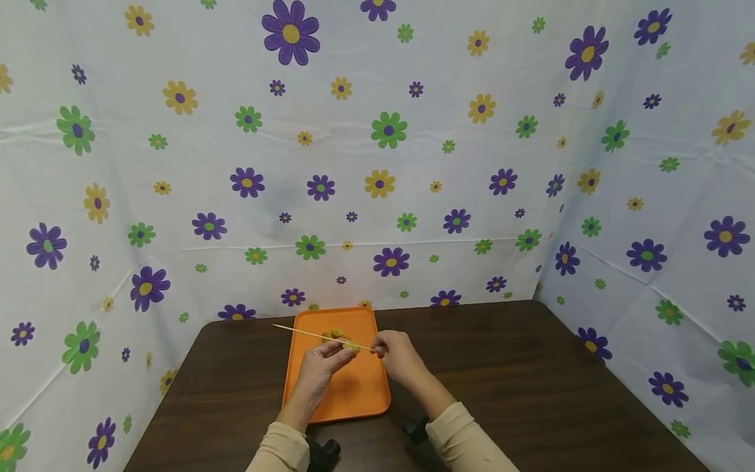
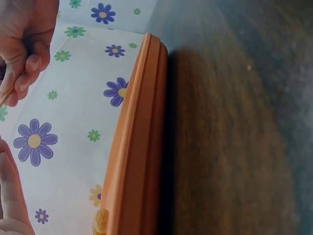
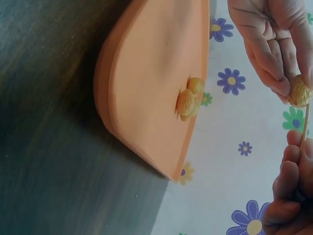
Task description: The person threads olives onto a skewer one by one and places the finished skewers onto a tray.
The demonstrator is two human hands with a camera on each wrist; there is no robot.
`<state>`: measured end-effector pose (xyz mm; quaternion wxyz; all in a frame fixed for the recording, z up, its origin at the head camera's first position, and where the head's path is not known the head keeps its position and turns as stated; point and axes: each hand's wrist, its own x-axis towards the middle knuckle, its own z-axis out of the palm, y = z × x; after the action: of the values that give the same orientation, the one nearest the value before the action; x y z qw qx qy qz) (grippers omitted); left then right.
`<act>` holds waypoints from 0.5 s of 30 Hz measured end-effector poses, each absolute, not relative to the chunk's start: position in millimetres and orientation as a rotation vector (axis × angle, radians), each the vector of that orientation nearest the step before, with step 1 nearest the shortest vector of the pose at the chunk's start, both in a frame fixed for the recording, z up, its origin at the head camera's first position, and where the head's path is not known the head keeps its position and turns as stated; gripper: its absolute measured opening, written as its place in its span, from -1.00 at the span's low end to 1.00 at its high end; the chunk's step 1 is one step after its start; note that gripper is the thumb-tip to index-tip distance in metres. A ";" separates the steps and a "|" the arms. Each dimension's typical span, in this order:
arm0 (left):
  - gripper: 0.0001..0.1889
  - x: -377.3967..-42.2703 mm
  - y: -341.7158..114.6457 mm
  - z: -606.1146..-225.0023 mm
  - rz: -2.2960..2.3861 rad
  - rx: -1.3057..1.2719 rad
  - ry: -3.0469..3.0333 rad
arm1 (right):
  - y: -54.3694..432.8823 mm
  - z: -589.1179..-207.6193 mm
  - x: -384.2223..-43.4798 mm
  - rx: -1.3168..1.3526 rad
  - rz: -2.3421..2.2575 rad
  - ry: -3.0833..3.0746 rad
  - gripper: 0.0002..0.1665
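Note:
My left hand [image 1: 318, 370] pinches a small round golden piece of food [image 3: 298, 92] between thumb and fingers, above an orange tray [image 1: 354, 394]. A long, thin wooden skewer [image 1: 297, 330] slants across at the same spot, its pointed end reaching out to the left past the tray's edge. My right hand [image 1: 402, 357] grips the skewer close to its other end. In the right wrist view the skewer runs from the right fingers up to the golden piece; I cannot tell whether it passes through. Several similar golden pieces [image 3: 187, 103] lie on the tray's far part.
The tray rests on a dark brown wooden table [image 1: 501, 380]. Behind and on both sides hangs a white cloth [image 1: 442, 216] printed with purple, green and yellow flowers. Black devices [image 1: 323, 453] sit at the wrists, beside the beige sleeves [image 1: 466, 439].

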<state>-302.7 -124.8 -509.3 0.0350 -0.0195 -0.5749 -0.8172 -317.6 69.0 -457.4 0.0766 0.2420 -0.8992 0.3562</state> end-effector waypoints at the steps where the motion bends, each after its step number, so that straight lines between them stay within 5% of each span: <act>1: -0.58 -303.0 -124.7 -509.2 -2.499 -0.075 -1.784 | 69.9 -457.5 -317.5 0.722 1.040 -2.698 -0.77; 15: -0.60 -307.1 -139.7 -488.7 -2.193 -0.228 -2.294 | 78.0 -449.4 -321.2 0.641 0.844 -2.656 -0.89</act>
<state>-307.1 -139.7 -488.7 -0.0202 -0.0715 -0.7209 -0.6891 -321.2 78.0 -449.4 0.1406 0.2218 -0.9196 0.2922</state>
